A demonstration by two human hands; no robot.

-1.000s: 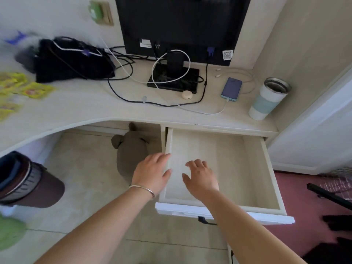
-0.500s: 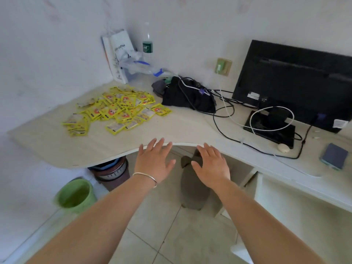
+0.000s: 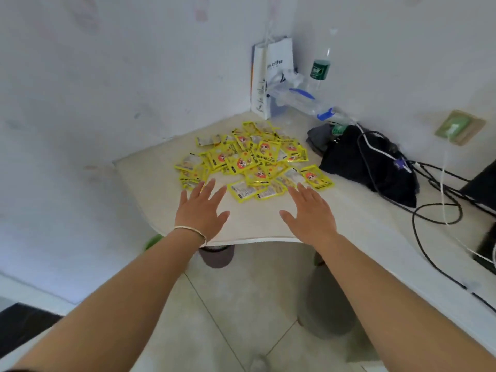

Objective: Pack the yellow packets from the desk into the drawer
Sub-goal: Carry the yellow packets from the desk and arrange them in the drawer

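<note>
Yellow packets (image 3: pixel 252 159) lying in loose heap on desk (image 3: pixel 257 221) near corner; none packed as far as we are seeing. We are reaching both hands over desk edge: left hand (image 3: pixel 201 208) and right hand (image 3: pixel 311 210) flat, fingers spread, holding nothing, fingertips just short of nearest packets. Drawer not showing, so we are unable to tell its contents. Whole heap waiting to be gathered. Paper bag (image 3: pixel 271 76) standing behind heap, contents hidden.
</note>
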